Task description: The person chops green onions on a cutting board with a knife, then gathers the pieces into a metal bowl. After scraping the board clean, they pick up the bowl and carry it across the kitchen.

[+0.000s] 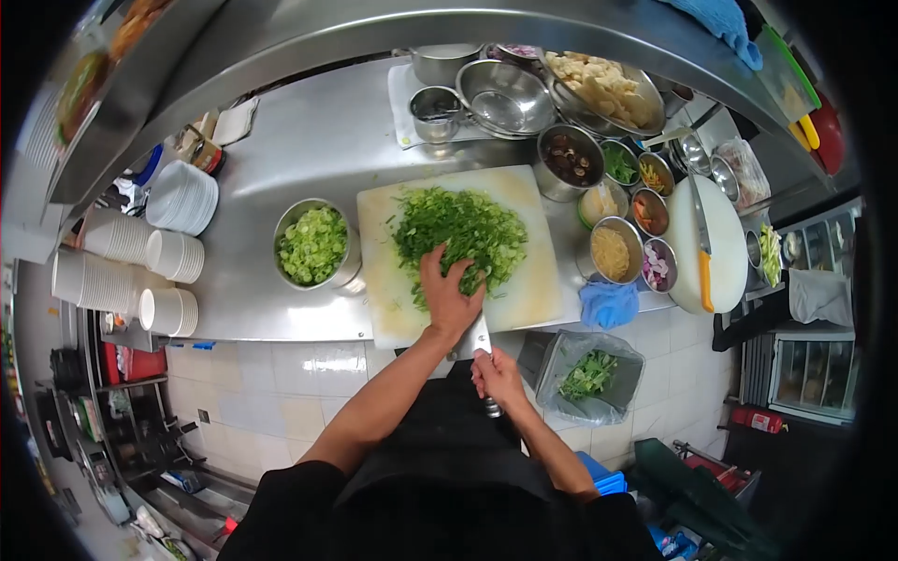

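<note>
A white cutting board (533,290) lies on the steel counter with a wide pile of chopped greens (458,224) on it. My left hand (452,297) rests at the pile's lower edge, fingers spread and touching the greens. Below the board's front edge, my right hand (498,377) is wrapped round the handle of a knife (480,334). The blade points up toward the board and passes close beside my left hand, which partly hides it. Left of the board stands a metal pot (354,252) filled with chopped pale green vegetable (311,245).
Steel bowls and pots (506,96) crowd the back right, several holding ingredients. A round white board (718,252) bears an orange-handled knife (705,271). Stacked white containers (173,257) stand left. A lined bin (608,351) with greens is below the counter; a steel shelf (421,28) crosses above.
</note>
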### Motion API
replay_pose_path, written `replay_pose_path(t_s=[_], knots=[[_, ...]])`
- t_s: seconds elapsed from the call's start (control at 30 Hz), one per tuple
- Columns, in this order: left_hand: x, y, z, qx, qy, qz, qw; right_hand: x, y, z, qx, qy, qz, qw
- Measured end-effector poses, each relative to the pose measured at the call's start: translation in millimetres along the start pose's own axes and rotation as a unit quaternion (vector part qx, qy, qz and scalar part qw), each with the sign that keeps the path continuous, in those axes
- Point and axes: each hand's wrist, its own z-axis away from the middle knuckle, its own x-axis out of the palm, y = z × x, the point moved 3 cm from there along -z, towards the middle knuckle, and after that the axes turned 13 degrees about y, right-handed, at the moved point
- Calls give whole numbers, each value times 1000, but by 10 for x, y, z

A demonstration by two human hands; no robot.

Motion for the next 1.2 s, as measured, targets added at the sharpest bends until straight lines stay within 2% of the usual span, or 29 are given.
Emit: replay_pose_path(t_s=[0.17,0.33,0.4,0.47,0.57,0.6,0.63,0.67,0.77,0.8,0.9,1.0,1.13,1.2], knots=[[-133,159,-125,13,23,21,999,19,-177,191,-33,9,11,999],[-640,-1,-486,7,65,-21,998,450,-409,239,-47,-50,37,997],[-892,-188,-689,-3,81,-34,996,786,-646,208,-44,-103,76,991],[-1148,-418,-925,-21,53,-97,994,1178,-901,194,-10,-155,31,987],[-1298,-915,-1188,-20,43,-174,984,1638,-1185,-7,35,-218,43,974],[-1276,-1145,-1243,-76,3,-221,972,1742,-1230,-100,32,-216,40,975],[-1243,-1356,-1323,-130,-35,-266,954,1847,-1253,-212,72,-220,3,973],[-1212,-1506,-1409,-125,-35,-264,956,1904,-1271,-272,112,-225,-33,967],[-1099,-1903,-1526,-195,-179,-354,897,1713,-1437,-211,120,-218,-11,968],[-1033,-1977,-1536,-198,-184,-351,896,1598,-1475,-143,135,-214,1,968],[-917,-2185,-1391,-238,-274,-357,861,1247,-1468,-5,137,-204,39,969],[-883,-2221,-1334,-226,-283,-366,857,998,-1462,130,138,-187,28,972],[-958,-2134,-1403,-234,-288,-351,859,717,-1379,130,70,-158,44,984],[-1061,-2026,-1421,-222,-274,-319,880,512,-1310,137,58,-147,34,987]])
